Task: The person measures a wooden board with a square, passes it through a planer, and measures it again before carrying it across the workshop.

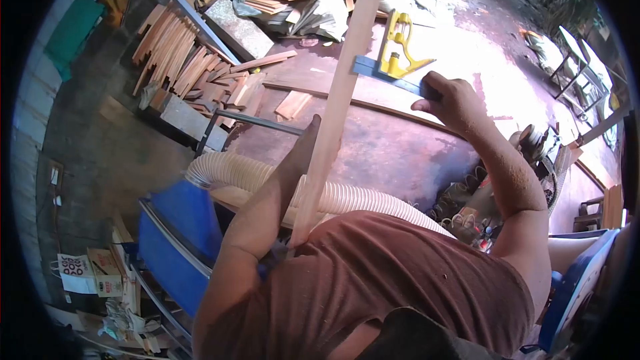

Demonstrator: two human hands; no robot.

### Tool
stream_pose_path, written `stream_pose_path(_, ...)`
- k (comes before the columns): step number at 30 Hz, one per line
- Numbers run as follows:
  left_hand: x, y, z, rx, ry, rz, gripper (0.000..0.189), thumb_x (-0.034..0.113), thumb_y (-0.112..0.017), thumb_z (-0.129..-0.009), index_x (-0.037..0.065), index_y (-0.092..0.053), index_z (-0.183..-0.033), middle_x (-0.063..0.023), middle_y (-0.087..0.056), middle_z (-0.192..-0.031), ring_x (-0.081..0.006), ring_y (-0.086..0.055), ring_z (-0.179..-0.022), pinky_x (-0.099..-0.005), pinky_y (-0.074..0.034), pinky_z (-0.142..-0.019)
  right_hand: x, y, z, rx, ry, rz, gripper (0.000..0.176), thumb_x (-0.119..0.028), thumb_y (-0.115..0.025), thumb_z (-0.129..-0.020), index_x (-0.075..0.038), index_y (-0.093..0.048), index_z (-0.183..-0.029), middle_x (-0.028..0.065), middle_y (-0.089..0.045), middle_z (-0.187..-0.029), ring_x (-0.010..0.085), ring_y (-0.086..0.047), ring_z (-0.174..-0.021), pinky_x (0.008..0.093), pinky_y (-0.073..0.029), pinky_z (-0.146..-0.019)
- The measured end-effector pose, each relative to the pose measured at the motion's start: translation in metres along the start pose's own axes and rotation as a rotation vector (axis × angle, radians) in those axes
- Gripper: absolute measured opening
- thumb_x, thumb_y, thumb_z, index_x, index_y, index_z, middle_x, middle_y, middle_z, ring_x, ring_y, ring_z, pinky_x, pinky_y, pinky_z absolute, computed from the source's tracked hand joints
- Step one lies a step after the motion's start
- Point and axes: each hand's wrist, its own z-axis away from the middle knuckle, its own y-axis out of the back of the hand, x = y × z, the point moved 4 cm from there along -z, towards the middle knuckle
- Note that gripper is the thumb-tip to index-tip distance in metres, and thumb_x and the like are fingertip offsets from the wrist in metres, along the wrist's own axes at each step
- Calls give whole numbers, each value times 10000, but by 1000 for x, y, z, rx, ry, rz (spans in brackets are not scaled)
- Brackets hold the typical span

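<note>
A long, pale wooden strip [339,103] runs from my torso away toward the top of the view, tilted to the right. My left hand [305,143] grips it from the left side, thumb along the edge and the other fingers hidden behind the wood. A combination square [398,53] with a yellow head has its blue blade [380,70] lying across the strip's right edge. My right hand [453,103] is closed around the blade's right end. The blade's markings are too small to read.
A ribbed hose [373,201] crosses in front of my torso. Stacked wood pieces [180,60] lie at the left, and a long board [380,103] rests on the floor ahead. Coiled hoses and tools [470,203] sit at the right. A blue panel [177,240] stands at my left.
</note>
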Motion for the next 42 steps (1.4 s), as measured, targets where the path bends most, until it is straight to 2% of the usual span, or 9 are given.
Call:
stream_pose_path(3, 9, 8, 6, 272, -31, -262, 637, 602, -250, -988, 61, -581, -1051, -30, -588, -769, -117, -563, -641, -273, -477, -569, -8, 6, -10, 64, 99, 70, 471, -437, -750, -757, -46, -586, -961, 153, -628, -692, 353, -644, -650, 429, -483, -608)
stream_pose_path(6, 24, -10, 10, 225, -119, -365, 661, 688, -310, -931, 74, -548, -988, -34, -547, -636, -141, -546, -491, -252, -461, -448, -15, 6, -13, 47, 86, 70, 474, -435, -755, -751, -45, -584, -958, 155, -628, -689, 353, -650, -657, 424, -489, -605)
stream_pose_path(10, 55, -44, 25, 340, -215, -599, 704, 707, -278, -925, 66, -560, -998, -23, -558, -672, -114, -530, -523, -245, -444, -471, -20, 10, -10, 102, 108, 85, 483, -429, -764, -742, -41, -586, -965, 157, -628, -686, 347, -660, -663, 411, -494, -598)
stream_pose_path(13, 60, -49, 31, 360, -252, -638, 728, 699, -256, -933, 48, -573, -1006, -30, -581, -739, -106, -543, -617, -257, -447, -540, -23, 13, -8, 121, 123, 96, 490, -426, -772, -734, -41, -590, -976, 149, -632, -686, 341, -667, -664, 399, -500, -592)
stream_pose_path(15, 67, -51, 40, 339, -288, -736, 690, 588, -325, -979, -34, -556, -1166, -94, -642, -954, -152, -598, -859, -319, -488, -747, -25, 14, -6, 121, 126, 98, 511, -433, -776, -725, -40, -596, -999, 133, -640, -691, 319, -672, -653, 385, -502, -585)
stream_pose_path(22, 75, -64, 62, 381, -349, -769, 725, 603, -409, -945, -52, -529, -1234, -127, -646, -1051, -178, -602, -948, -324, -477, -808, -30, 18, -2, 238, 308, 88, 491, -511, -715, -755, -80, -556, -928, 84, -641, -671, 263, -663, -590, 355, -510, -542)
stream_pose_path(28, 82, -84, 80, 420, -382, -772, 733, 608, -472, -917, -52, -535, -1230, -123, -642, -1049, -179, -597, -945, -321, -476, -811, -28, 16, 0, 230, 292, -23, 644, -548, -748, -683, -12, -613, -1014, 83, -588, -622, 278, -646, -586, 350, -498, -571)
stream_pose_path(30, 84, -88, 84, 427, -436, -789, 705, 586, -514, -911, -46, -543, -1222, -108, -642, -1029, -170, -596, -935, -310, -480, -802, -31, 18, 3, 298, 367, 12, 540, -522, -753, -691, -63, -563, -902, 44, -581, -597, 246, -626, -552, 335, -494, -544)
stream_pose_path(42, 94, -114, 108, 423, -529, -762, 776, 625, -576, -865, -80, -545, -1187, -109, -636, -1004, -152, -595, -922, -289, -487, -780, -37, 15, 7, 377, 535, -101, 494, -482, -779, -670, -71, -596, -877, 35, -550, -573, 214, -598, -518, 326, -472, -514)
